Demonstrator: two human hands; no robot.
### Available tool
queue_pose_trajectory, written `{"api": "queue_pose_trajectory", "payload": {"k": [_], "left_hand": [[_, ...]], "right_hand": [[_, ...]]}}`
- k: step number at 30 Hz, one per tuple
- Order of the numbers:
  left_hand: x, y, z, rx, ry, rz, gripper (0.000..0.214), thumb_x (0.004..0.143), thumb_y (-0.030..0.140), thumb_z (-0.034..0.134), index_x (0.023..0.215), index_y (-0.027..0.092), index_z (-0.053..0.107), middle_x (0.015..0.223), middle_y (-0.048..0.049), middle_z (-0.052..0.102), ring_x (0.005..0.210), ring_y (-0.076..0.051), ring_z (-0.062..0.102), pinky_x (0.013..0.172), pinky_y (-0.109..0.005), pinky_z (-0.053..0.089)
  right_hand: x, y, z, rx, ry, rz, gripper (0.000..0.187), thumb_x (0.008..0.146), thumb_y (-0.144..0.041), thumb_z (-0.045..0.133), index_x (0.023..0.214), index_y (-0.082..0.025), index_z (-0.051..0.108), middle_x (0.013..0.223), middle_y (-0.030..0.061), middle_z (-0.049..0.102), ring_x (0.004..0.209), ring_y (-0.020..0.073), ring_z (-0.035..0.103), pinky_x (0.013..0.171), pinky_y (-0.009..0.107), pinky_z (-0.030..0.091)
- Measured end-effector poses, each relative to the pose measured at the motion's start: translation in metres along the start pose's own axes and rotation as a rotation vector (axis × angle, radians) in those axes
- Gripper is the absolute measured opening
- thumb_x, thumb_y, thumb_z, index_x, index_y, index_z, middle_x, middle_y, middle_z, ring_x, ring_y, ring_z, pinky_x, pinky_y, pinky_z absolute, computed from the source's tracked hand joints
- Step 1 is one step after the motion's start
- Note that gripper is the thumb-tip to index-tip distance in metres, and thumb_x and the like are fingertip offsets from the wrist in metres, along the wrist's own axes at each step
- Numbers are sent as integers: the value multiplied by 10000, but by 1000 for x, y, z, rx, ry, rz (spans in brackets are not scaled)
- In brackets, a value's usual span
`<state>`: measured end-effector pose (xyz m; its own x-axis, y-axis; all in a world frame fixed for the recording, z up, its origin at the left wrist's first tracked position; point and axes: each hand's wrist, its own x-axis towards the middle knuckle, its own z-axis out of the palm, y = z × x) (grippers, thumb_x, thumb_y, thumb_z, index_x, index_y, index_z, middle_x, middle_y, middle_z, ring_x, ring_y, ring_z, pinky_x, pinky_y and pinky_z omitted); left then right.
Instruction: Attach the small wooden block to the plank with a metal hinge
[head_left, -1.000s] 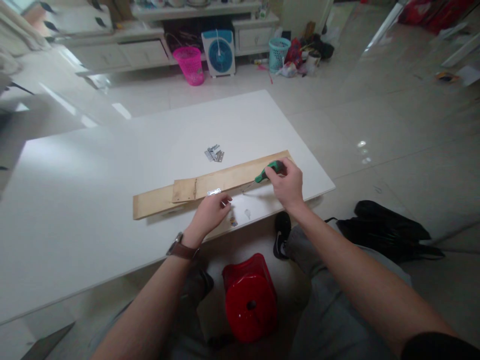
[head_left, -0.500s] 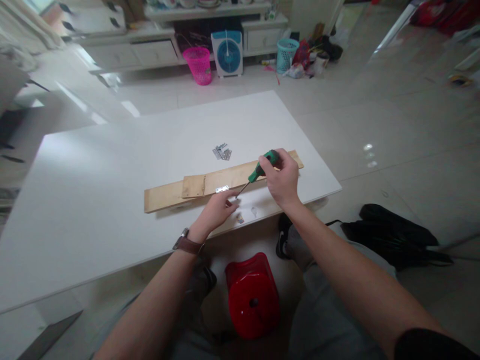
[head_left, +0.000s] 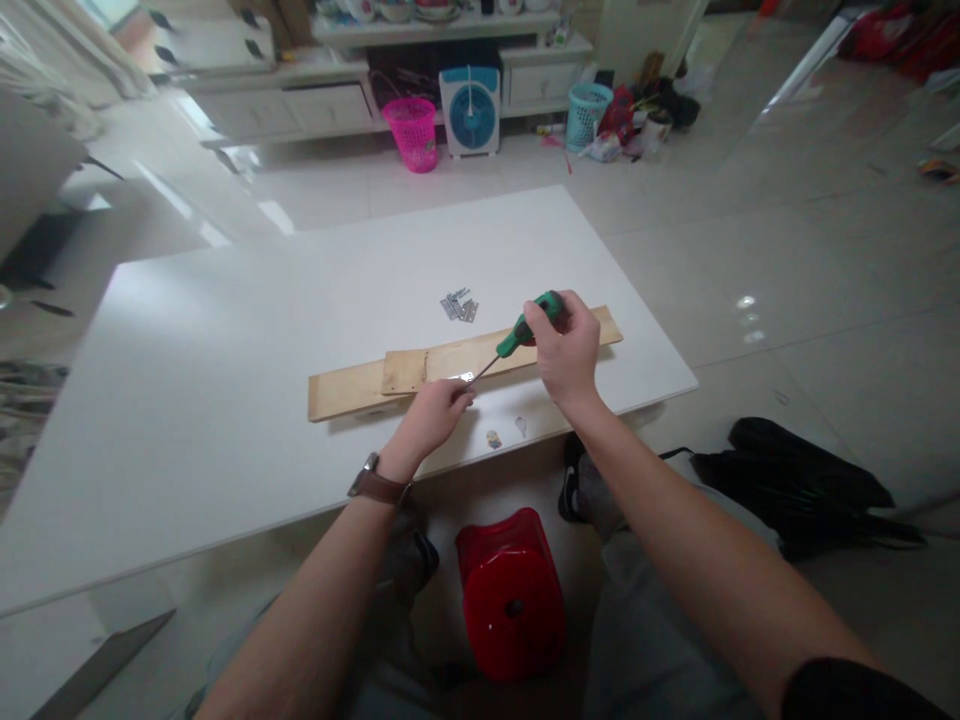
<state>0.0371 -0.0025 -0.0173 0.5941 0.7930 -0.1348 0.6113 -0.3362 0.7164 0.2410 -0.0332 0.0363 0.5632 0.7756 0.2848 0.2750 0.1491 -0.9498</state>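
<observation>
A green-handled screwdriver [head_left: 514, 337] is gripped in my right hand [head_left: 568, 350], its shaft slanting down to the left. My left hand [head_left: 436, 412], a watch on its wrist, has thumb and fingers pinched together around the screwdriver's tip. Whatever is between those fingers is too small and hidden to name. Just behind the fingertips, a shiny metal hinge [head_left: 463, 377] lies at the near edge of a long wooden board [head_left: 346, 388]. A shorter wooden piece [head_left: 403, 371] rests on the board, left of the hinge.
Several hinges and screws [head_left: 460, 305] lie in a pile beyond the board on the white table [head_left: 225, 400]. Two small stickers [head_left: 493, 439] are near its front edge. A red stool [head_left: 514, 600] stands below. Baskets and a fan [head_left: 471, 112] are across the floor.
The screwdriver's tip has come leftward to the hinge, with my left fingers now closed together around it. The view has shifted a little, so the table appears farther right.
</observation>
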Motion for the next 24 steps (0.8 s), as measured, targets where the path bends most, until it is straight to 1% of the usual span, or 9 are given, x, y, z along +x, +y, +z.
{"api": "queue_pose_trajectory", "payload": {"k": [3,7,10,13,19,24], "left_hand": [[-1,-1,-3,14,27,2,235,957,279,589,804,193,744,728,-59,743,700,-219,645,723,-331,467],[-3,-3,-3,30,28,6,239,965,314,606,808,196,743,762,-63,753,692,-213,630,691,-321,431],[-8,-5,-2,57,10,27,312,987,358,598,733,207,699,696,-46,709,655,-202,593,669,-317,411],[-12,-7,-3,71,11,39,358,991,388,605,681,216,656,627,-26,650,621,-191,560,651,-312,405],[-13,-4,-4,97,7,25,345,982,350,616,663,225,655,598,-22,622,592,-188,541,653,-319,409],[-10,-4,-3,103,12,-6,339,986,331,615,670,221,670,618,-31,649,610,-199,556,671,-324,393]], "right_hand": [[0,0,1,-2,2,0,340,908,-521,688,789,-270,494,737,-31,503,699,137,542,639,284,565],[-1,-1,1,28,19,1,332,904,-500,700,784,-269,494,726,-35,495,690,137,529,640,290,567],[-3,-1,1,13,-1,4,348,914,-512,702,782,-267,493,726,-35,493,684,135,515,649,292,574],[-5,1,1,-6,-24,3,364,914,-540,708,790,-267,501,742,-30,509,707,139,530,663,289,583],[-5,3,3,23,-1,14,373,915,-557,697,793,-270,493,739,-34,502,702,136,544,657,283,582],[-3,6,5,17,-38,6,343,923,-520,695,800,-270,494,745,-33,503,704,137,555,669,291,584]]}}
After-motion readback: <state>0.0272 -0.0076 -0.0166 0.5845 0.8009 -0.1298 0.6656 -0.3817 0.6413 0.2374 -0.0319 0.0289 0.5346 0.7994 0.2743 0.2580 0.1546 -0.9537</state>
